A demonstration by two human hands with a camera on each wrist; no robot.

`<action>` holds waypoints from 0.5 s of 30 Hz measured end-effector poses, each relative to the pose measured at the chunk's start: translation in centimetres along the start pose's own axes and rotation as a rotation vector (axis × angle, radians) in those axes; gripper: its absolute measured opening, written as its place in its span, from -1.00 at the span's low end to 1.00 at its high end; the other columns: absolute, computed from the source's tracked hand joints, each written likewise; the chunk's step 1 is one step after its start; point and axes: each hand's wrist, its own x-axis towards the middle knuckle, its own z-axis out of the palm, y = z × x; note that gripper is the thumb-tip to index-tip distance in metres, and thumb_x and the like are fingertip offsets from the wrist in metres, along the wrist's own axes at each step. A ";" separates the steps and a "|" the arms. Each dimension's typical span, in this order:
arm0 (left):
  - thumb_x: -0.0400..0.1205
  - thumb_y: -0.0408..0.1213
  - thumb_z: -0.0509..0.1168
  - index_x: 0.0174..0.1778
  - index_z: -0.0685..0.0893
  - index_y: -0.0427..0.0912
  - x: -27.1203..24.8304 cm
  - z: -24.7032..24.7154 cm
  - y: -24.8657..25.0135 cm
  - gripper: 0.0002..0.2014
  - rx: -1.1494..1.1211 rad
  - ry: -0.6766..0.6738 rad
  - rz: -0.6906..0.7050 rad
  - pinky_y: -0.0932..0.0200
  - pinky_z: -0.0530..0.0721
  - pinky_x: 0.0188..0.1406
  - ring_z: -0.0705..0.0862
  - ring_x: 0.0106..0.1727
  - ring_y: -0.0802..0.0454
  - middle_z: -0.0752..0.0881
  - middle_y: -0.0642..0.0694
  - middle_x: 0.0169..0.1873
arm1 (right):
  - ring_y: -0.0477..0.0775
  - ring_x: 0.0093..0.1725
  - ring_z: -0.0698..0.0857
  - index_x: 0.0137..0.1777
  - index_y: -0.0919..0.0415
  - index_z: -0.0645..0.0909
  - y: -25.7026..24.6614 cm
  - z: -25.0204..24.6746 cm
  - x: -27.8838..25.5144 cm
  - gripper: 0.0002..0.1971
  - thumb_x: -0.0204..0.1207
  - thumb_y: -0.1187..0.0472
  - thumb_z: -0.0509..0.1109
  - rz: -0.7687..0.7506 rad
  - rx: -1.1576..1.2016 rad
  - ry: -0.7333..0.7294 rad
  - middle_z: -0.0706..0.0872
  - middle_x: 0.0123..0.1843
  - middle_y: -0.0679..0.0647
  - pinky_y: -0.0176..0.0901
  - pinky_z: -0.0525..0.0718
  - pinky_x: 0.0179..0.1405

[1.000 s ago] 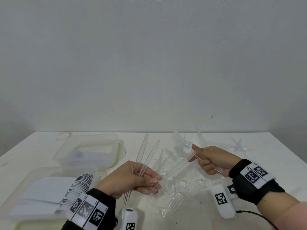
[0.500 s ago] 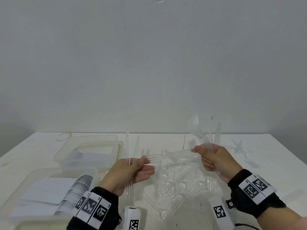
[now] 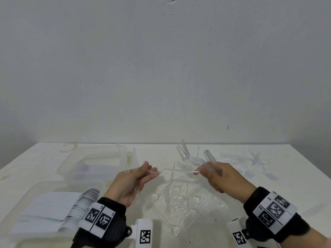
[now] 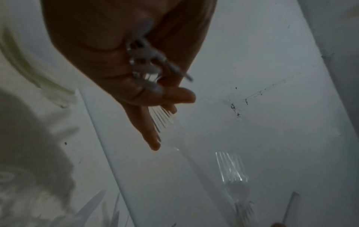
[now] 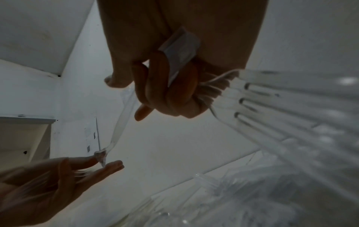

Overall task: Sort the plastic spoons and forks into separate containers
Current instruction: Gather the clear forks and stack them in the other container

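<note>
My right hand [image 3: 202,171] pinches the handle end of a clear fork [image 3: 179,170] between thumb and forefinger, holding it level toward the left. Its other fingers curl round a bunch of clear forks [image 3: 189,158] that fan up and back. My left hand [image 3: 152,170] meets the fork's head with its fingertips. The left thumb presses a few more forks [image 3: 137,194] against the palm. The right wrist view shows the passed fork [image 5: 120,122] spanning from my right hand [image 5: 136,99] to my left hand [image 5: 108,162]. A loose pile of clear forks [image 3: 188,203] lies below both hands.
A clear container [image 3: 100,158] stands at the back left. Closer to me, a second container [image 3: 35,190] holds a row of white spoons [image 3: 80,208]. More clear cutlery [image 3: 254,160] lies scattered at the back right. The white table ends at a grey wall.
My right hand lifted its forks off the pile, then lowered and turned one fork level toward the left. My left hand rose and its fingertips reached that fork's head.
</note>
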 end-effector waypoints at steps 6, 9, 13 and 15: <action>0.34 -0.23 0.49 0.11 0.69 -0.47 -1.1 0.5 1.2 -0.51 0.255 -0.072 0.027 0.46 0.54 -0.70 0.83 -0.05 -0.06 0.82 -0.30 -0.01 | -0.09 -0.51 0.33 0.05 0.19 0.68 -1.1 -0.5 0.9 -0.63 0.57 -0.11 0.26 -0.037 -0.103 -0.130 0.39 -0.52 -0.07 -0.37 0.33 -0.51; 0.38 -0.25 0.47 0.13 0.71 -0.44 -1.7 1.5 0.6 -0.55 0.303 -0.099 0.077 0.48 0.51 -0.67 0.84 -0.01 -0.05 0.83 -0.28 -0.03 | -0.14 -0.46 0.46 0.04 0.35 0.67 -1.1 0.5 1.1 -0.38 0.48 -0.29 0.32 -0.149 -0.222 -0.174 0.53 -0.46 0.05 -0.40 0.41 -0.38; 0.36 -0.25 0.47 0.08 0.73 -0.41 -2.1 2.4 -0.2 -0.58 0.255 -0.099 0.118 0.47 0.52 -0.68 0.84 -0.06 -0.01 0.83 -0.30 -0.06 | -0.01 -0.38 0.43 -0.04 0.39 0.65 -0.9 1.4 0.9 -0.32 0.42 -0.36 0.36 -0.187 -0.214 -0.216 0.62 -0.25 0.33 -0.29 0.38 -0.37; 0.33 -0.23 0.47 0.09 0.73 -0.39 -2.1 2.5 -0.5 -0.56 0.243 -0.116 0.135 0.48 0.52 -0.67 0.83 -0.02 -0.01 0.83 -0.26 -0.02 | -0.03 -0.37 0.51 -0.06 0.23 0.73 -1.2 1.5 0.8 -0.58 0.52 -0.18 0.39 -0.129 -0.159 -0.251 0.77 -0.21 0.06 -0.20 0.54 -0.27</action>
